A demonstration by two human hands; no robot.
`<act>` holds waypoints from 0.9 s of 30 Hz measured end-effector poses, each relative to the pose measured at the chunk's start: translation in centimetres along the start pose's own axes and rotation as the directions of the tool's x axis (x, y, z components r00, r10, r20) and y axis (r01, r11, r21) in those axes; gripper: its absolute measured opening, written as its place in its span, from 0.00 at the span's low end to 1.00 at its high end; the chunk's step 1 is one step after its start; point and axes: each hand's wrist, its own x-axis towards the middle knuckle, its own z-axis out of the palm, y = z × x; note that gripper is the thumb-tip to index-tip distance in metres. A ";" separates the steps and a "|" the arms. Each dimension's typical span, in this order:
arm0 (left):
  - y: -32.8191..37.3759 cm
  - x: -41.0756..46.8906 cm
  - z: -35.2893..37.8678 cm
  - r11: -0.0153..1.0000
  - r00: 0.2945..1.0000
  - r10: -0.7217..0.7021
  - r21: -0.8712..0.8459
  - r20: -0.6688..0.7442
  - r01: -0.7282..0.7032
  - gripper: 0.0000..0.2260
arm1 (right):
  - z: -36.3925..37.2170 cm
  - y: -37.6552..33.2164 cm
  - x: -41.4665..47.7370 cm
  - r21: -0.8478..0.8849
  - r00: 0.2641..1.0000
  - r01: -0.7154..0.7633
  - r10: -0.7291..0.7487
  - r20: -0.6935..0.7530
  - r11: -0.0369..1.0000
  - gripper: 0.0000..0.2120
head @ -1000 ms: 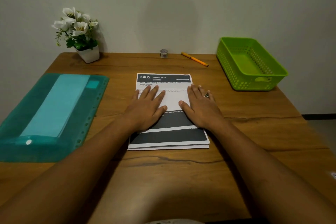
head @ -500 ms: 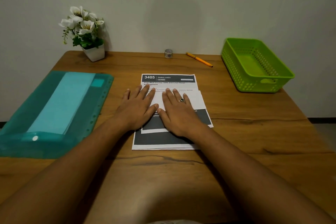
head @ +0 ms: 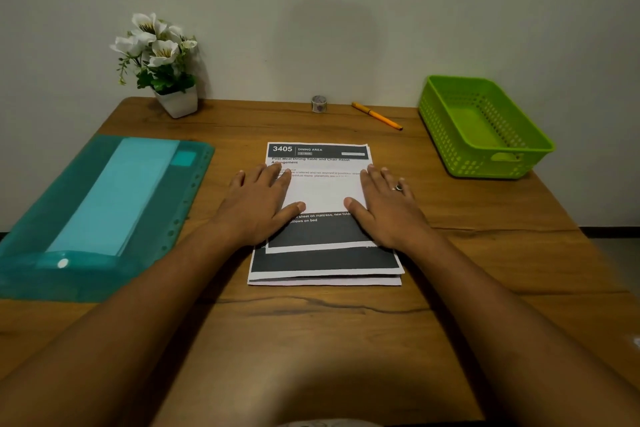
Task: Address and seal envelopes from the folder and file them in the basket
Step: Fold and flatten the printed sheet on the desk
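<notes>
A folded printed sheet (head: 323, 194) lies on top of other printed sheets (head: 325, 263) in the middle of the wooden table (head: 311, 329). My left hand (head: 258, 206) presses flat on the folded sheet's left edge, and my right hand (head: 386, 206), wearing a ring, presses flat on its right edge. A translucent teal folder (head: 180, 204) with pale envelopes (head: 117, 198) inside lies to the left. A green plastic basket (head: 485, 163) stands at the back right. An orange pen (head: 376, 115) and a small tape roll (head: 319, 104) lie near the wall.
A white pot of artificial flowers (head: 178, 101) stands at the back left corner against the wall. The table's right edge drops off toward the floor beyond the basket.
My hands have slid apart from the middle of the folded sheet to its left and right edges, pressing it flat. The view has shifted slightly.
</notes>
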 end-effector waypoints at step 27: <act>0.4 0.4 -4.8 0.973 0.930 0.101 -0.159 -0.353 -0.165 0.17 | -5.8 -3.1 -0.2 0.016 0.934 0.135 -0.122 -0.335 0.991 0.22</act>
